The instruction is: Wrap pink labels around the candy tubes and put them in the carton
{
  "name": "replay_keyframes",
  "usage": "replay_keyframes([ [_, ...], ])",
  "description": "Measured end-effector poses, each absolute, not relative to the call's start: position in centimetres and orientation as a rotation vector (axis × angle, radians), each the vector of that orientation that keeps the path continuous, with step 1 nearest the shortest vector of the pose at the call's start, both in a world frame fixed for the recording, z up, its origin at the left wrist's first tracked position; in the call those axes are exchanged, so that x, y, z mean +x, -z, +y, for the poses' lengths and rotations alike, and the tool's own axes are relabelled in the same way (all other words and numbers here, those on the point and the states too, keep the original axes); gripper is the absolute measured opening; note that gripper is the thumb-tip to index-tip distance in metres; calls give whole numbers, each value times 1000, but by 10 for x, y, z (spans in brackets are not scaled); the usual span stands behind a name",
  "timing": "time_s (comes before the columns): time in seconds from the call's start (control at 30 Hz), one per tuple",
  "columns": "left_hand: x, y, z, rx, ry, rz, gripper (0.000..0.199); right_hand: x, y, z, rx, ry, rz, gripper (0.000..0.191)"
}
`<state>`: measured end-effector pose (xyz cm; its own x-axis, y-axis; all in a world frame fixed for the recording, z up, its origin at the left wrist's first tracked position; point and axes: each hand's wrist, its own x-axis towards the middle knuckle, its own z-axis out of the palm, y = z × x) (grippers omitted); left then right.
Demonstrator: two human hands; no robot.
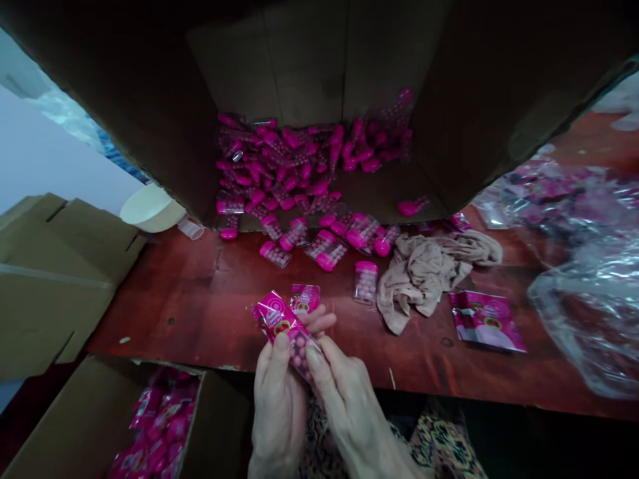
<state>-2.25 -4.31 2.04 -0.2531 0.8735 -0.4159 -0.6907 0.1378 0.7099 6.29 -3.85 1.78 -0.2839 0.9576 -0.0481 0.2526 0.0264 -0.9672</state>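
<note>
Both hands hold one small clear container of pink candy balls (300,350) in front of the table's near edge. A shiny pink printed wrapper (275,313) covers its upper left part. My left hand (280,399) is closed, its thumb pressing the wrapper. With thumb and fingers, my right hand (344,382) pinches the lower right end, where the balls show. Just beyond the fingers lies another pink printed wrapper (305,298). A pink-capped candy container (366,281) stands or lies behind, near a crumpled beige cloth (424,269).
A large cardboard box (309,60) opens toward me, with many pink-capped containers (279,166) spilling onto the red-brown table (190,299). At right lie a pink wrapper (486,320) and clear plastic bags (589,286). Lower left, an open carton (74,426) holds pink packets (160,426).
</note>
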Motion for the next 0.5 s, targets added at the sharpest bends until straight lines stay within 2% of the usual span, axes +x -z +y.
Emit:
replay_keyframes([
  [0.1, -15, -17, -48, 246, -1442, 1079, 33, 58, -15, -46, -1344, -1090, -1682, 39],
  [0.2, -14, -14, -50, 267, -1413, 1056, 31, 59, -14, -45, -1365, -1087, -1682, 37],
  [0.5, -33, -16, -41, 231, -1453, 1097, 40, 63, -16, -24, -1117, -1735, -1444, 29],
])
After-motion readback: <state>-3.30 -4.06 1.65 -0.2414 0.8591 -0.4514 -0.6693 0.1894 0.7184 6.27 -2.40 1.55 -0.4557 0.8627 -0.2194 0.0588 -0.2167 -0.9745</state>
